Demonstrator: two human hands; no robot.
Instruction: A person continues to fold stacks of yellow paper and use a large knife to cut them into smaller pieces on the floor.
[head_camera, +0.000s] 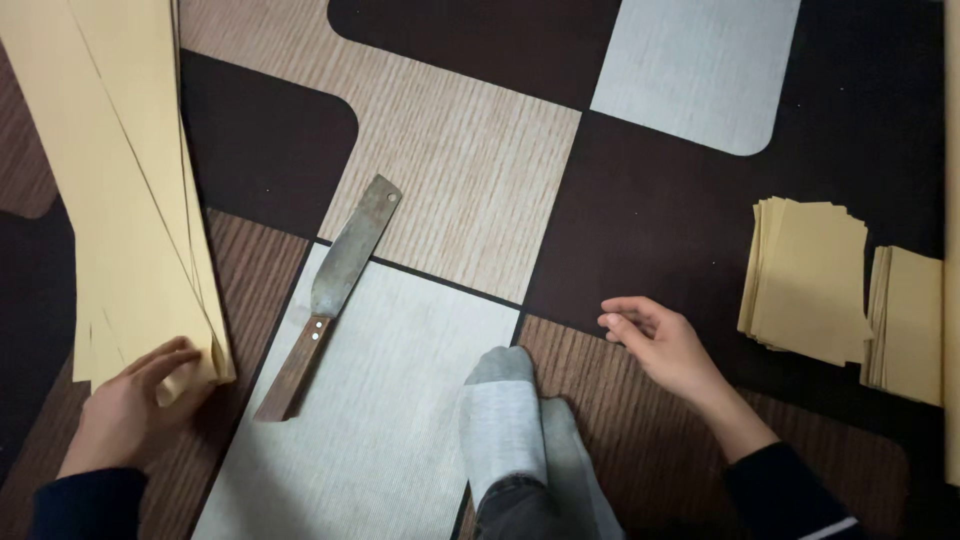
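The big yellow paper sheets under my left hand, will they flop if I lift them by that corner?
Probably floppy: the sheets are large, thin and fanned apart where the left hand grips one corner. They look light, and loose sheets could slide apart.

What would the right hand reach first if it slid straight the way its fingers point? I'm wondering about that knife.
The right hand points left across bare mat; the knife looks like the first thing in that line, though only roughly.
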